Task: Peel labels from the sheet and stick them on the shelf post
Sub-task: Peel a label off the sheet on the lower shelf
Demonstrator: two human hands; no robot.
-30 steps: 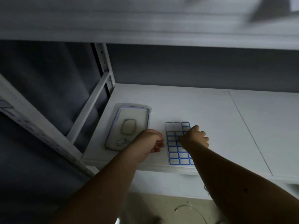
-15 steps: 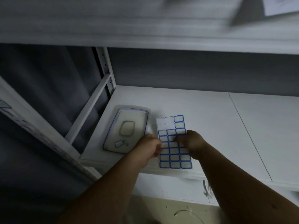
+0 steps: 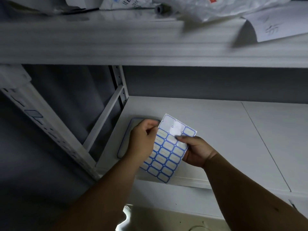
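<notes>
A: Entry. The label sheet [image 3: 168,148] was held lifted off the lower shelf board [image 3: 208,130], between both hands. Why so?

B: Judged: raised and tilted so that a label edge could be picked at. The right hand [image 3: 197,151] was clamped on the sheet's right edge, thumb on top by the upper rows, the other fingers hidden under the paper. The left hand [image 3: 143,136] was curled at the left edge, fingertips drawn together; whether a label was pinched there could not be told.

A: Orientation?

B: The long axis was set diagonally, the near end low and towards the left forearm, the far end up and right, beyond the fingertips. The bare, already-peeled patch was at that far end.

A: Beyond the hands?

B: A flat tray [image 3: 124,144] was seen under the left knuckles. The shelf post [image 3: 50,129] was noted well left of the left hand, a label [image 3: 33,113] already on it.
</notes>
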